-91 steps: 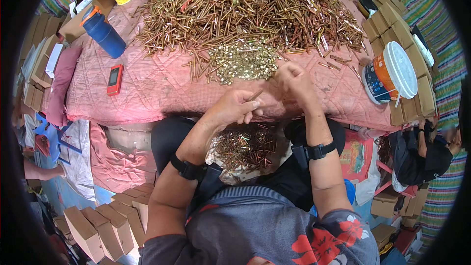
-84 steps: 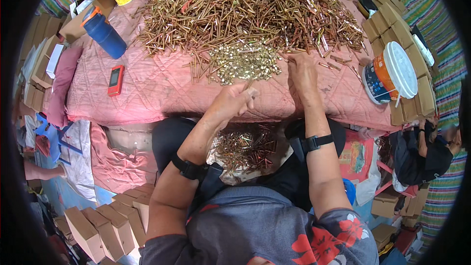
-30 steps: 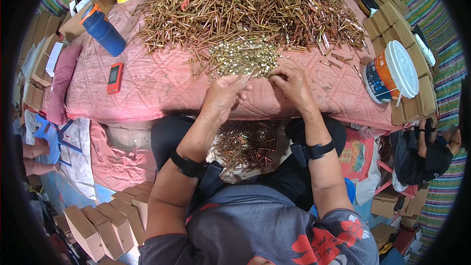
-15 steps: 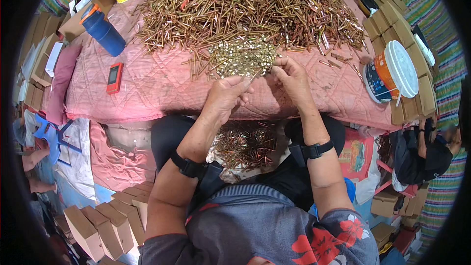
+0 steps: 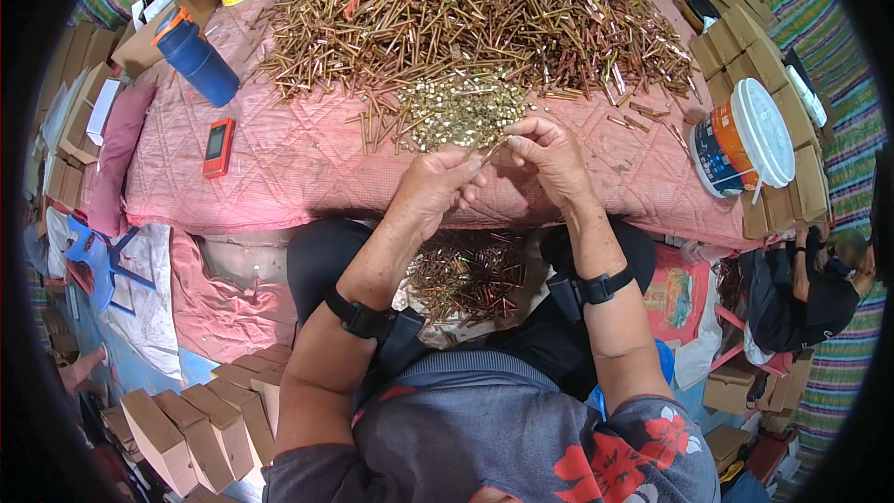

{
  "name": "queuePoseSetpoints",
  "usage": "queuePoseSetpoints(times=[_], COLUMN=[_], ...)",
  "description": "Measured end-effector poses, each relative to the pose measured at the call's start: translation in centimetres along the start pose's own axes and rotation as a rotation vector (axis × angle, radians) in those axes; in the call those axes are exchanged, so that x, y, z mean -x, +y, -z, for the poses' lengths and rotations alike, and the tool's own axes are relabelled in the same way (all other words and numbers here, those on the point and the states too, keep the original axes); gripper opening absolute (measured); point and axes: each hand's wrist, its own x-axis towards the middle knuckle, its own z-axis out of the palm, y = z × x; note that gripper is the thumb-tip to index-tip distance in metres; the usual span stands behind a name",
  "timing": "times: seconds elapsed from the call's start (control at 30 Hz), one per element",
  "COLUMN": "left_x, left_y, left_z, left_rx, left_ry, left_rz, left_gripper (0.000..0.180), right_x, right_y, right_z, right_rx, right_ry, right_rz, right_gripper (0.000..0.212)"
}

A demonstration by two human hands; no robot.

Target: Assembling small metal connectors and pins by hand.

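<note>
Between my hands is a thin brass-coloured bolt. The thumb and fingers of my left hand are closed on its near end. At the far end, the thumb and forefinger of my right hand are pinched together; a small piece in them is too hidden to make out. Just beyond my fingers lies a heap of small shiny nuts on the pink quilted cover. Behind it spreads a large pile of brass-coloured bolts.
A blue bottle and a red device lie to the left. On the right, a lidded bucket leans by cardboard boxes. More bolts lie below, between my knees. Another person is at far right.
My right hand has moved slightly left and nearer, from the edge of the nut heap to the end of the bolt. My left hand has barely moved.
</note>
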Motion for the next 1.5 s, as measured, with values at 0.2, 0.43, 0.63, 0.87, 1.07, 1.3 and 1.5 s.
queuePoseSetpoints(times=[0.2,0.43,0.63,0.87,1.07,1.3,1.5], left_x=[0.1,0.1,0.2,0.4,0.4,0.7,0.5], left_y=[0.4,0.4,0.6,0.8,0.4,0.8,-0.1], left_z=[0.0,0.0,0.2,-0.1,-0.1,-0.4,-0.3], left_rx=[0.002,-0.069,-0.117,-0.145,-0.121,-0.196,-0.207], left_ry=[-0.01,0.013,-0.001,0.018,0.005,-0.019,-0.022], left_rz=[-0.001,-0.005,-0.044,-0.01,-0.029,-0.063,-0.083], left_gripper=[0.02,0.021,0.022,0.021,0.019,0.02,0.019], right_x=[0.3,0.3,0.3,0.5,0.4,0.3,0.2], right_y=[-0.2,-0.1,-0.1,-0.4,-0.3,-0.8,0.1], right_z=[0.0,0.1,0.0,-0.1,-0.1,0.7,0.7], right_rx=[0.09,0.075,0.096,0.09,0.047,0.109,0.102], right_ry=[-0.05,-0.016,0.002,-0.041,-0.054,-0.153,-0.156], right_rz=[0.073,0.078,0.064,0.101,0.096,0.044,0.06], right_gripper=[0.01,0.01,0.01,0.011,0.011,0.009,0.008])
